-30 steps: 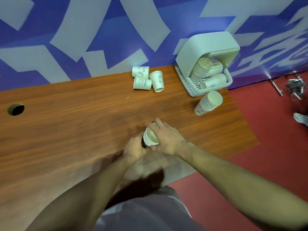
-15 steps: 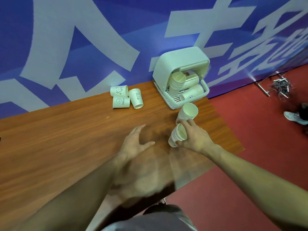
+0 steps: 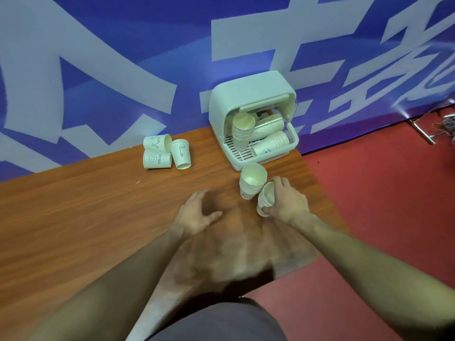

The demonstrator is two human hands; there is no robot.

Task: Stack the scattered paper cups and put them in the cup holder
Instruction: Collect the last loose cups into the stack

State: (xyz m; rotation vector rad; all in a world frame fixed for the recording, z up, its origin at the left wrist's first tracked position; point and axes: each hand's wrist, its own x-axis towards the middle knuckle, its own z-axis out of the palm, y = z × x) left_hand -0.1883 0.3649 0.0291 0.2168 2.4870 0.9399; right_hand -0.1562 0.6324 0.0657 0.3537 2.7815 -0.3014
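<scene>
My right hand (image 3: 286, 204) grips a short stack of white paper cups (image 3: 266, 198), tilted, right beside a taller upright stack of cups (image 3: 252, 182) on the wooden table. My left hand (image 3: 195, 212) hovers open over the table, fingers spread, holding nothing. Behind the upright stack stands the pale green cup holder (image 3: 248, 94) with its lid raised and several cup stacks inside its white tray (image 3: 237, 156). Three printed cups (image 3: 157, 159) lie and stand together at the back of the table, left of the holder.
The wooden table (image 3: 86, 217) ends just right of my right hand, with red floor (image 3: 381, 205) beyond. A blue and white wall runs along the table's back edge. Metal parts lie on the floor at the far right (image 3: 423, 131).
My right hand carried the short stack of cups from the table's middle toward the right, up beside the tall stack. My left hand let go of it and stayed open behind.
</scene>
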